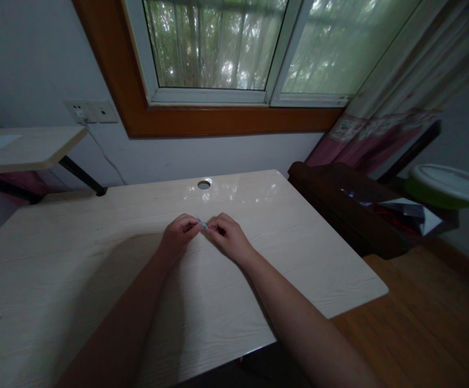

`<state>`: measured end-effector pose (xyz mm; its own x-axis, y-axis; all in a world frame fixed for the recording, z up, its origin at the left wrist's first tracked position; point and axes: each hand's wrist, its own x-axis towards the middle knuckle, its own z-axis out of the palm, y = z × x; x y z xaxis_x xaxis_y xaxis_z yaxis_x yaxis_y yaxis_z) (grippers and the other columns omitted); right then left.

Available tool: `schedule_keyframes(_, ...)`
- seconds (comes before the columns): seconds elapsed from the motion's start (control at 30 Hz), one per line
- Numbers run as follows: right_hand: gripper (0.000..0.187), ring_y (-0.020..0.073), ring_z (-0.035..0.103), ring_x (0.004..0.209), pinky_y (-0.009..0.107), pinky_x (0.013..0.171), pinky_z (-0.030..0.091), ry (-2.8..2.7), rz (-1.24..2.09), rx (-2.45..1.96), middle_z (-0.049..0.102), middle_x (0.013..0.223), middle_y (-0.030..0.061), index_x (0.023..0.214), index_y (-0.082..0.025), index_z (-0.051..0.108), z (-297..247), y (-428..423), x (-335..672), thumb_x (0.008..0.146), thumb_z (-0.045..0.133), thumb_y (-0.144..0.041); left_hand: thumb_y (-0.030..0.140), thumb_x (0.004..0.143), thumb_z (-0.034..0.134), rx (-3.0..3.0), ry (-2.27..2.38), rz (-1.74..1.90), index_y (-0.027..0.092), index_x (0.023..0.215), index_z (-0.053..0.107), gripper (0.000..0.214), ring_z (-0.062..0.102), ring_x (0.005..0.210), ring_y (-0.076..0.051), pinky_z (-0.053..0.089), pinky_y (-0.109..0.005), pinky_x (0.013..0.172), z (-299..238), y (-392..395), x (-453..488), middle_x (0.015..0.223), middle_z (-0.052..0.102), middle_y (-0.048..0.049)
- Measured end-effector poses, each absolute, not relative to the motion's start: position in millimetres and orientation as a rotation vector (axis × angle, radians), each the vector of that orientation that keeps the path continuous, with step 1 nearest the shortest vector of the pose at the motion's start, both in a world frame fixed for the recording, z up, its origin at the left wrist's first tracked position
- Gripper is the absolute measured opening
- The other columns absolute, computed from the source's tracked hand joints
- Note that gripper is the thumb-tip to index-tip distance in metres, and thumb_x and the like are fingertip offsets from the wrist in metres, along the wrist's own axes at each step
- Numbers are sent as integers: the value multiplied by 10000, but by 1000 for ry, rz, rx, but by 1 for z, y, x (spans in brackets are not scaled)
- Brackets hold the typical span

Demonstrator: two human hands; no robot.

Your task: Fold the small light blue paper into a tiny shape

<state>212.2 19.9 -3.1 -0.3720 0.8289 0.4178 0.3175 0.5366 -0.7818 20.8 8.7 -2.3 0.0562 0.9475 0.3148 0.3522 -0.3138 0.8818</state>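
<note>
Both of my hands meet over the middle of a pale wooden desk (pixel 97 258). My left hand (pixel 179 233) and my right hand (pixel 228 235) are each curled into a pinch, fingertips touching. Between the fingertips sits a tiny light-blue object (pixel 202 223), pinched from both sides; it is too small to make out what it is. My forearms stretch back toward the near edge of the desk.
A round cable hole (pixel 204 185) lies near the desk's far edge. A window (pixel 226 48) is behind, a wall socket (pixel 91 111) at left. A second tabletop (pixel 20 146) stands at left. Dark wooden furniture (pixel 339 199), a curtain (pixel 384 124) and a white-lidded green container (pixel 448 186) are at right.
</note>
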Motion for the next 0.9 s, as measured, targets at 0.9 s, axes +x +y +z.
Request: schedule_keyframes(0.9,148,149,575,816,265,745,424,-1918,730,-1016,614,831,23,866,-186,728,-6,25,213,922,593,-212,362,802,641,1273,1363,1380,164,979,658,266,642,737,-153,508,-284,724,0,7,24,831,688,-35)
